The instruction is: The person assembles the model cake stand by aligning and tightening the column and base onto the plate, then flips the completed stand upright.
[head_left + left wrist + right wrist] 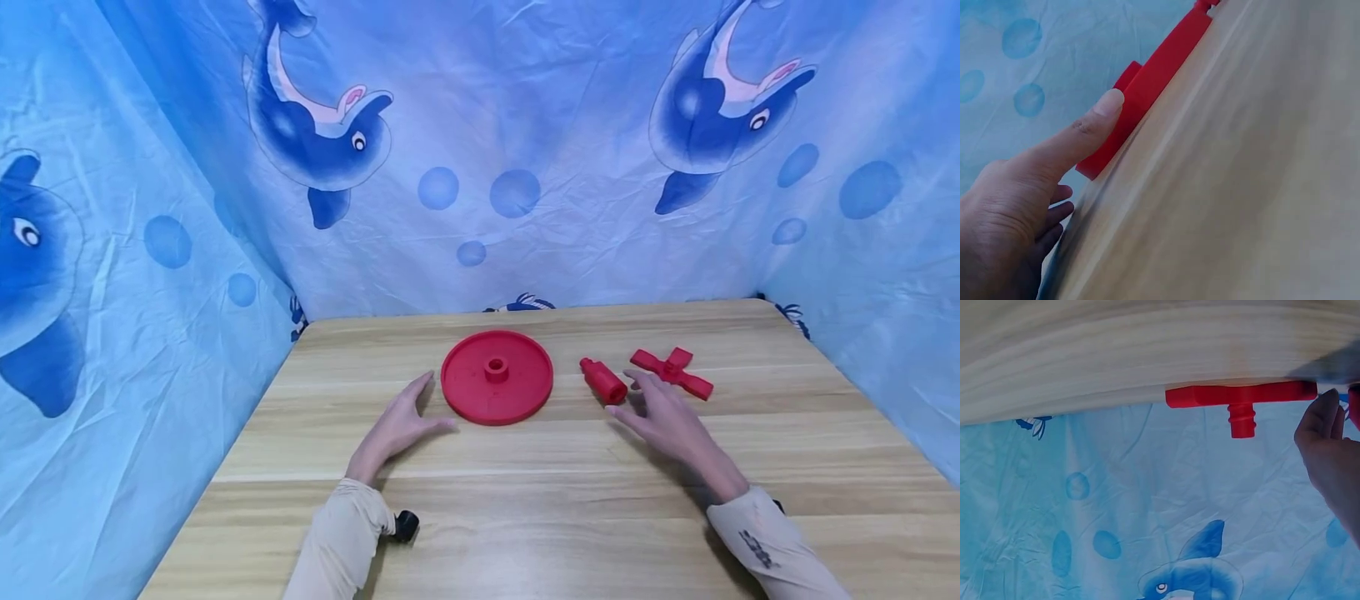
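A round red disc (pixel 465 392) with a raised hollow hub lies on the wooden table. To its left my left hand (pixel 401 427) is spread, thumb and fingers apart, holding nothing; in the left wrist view the thumb (pixel 1088 128) overlaps the disc (pixel 1160 62) edge-on. Right of the disc a red bottle-shaped cylinder (pixel 602 381) with a narrow end lies on its side. My right hand (pixel 663 417) is beside it, fingers and thumb apart; contact cannot be told. Behind that hand lies a red four-armed cross (pixel 693 385), whose ridged stem (pixel 1242 420) shows in the right wrist view.
The pale wooden table (pixel 525 517) runs back to a blue dolphin-print curtain (pixel 585 250), which also hangs along both sides. A small black object (pixel 406 527) is at the left sleeve's cuff.
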The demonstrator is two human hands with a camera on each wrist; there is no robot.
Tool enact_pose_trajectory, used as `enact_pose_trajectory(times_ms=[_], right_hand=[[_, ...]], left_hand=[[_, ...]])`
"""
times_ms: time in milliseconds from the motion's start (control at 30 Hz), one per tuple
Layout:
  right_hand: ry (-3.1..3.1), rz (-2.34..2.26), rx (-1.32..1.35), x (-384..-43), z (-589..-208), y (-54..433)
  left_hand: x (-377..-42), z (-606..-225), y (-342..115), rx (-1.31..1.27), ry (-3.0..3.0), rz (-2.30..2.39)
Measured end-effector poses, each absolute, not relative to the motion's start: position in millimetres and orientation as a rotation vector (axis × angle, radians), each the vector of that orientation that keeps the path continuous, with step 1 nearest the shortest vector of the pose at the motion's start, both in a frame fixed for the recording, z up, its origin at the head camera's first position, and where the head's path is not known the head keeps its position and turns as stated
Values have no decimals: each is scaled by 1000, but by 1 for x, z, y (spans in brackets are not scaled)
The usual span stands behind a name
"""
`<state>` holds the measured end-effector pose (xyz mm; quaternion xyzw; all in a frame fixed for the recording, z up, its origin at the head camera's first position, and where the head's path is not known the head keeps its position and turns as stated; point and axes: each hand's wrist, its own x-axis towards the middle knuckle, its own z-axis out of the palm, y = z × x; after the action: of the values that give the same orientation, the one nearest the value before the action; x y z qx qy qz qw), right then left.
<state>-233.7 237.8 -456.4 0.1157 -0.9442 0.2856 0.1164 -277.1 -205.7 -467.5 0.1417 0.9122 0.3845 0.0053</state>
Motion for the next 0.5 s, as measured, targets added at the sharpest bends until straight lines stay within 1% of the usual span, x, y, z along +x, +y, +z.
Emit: enact_pose_trajectory(times_ms=[500], right_hand=[[-2804,832,282,-247,-460,230]], left_hand=[[-300,-465,-202,470,2804,1236]])
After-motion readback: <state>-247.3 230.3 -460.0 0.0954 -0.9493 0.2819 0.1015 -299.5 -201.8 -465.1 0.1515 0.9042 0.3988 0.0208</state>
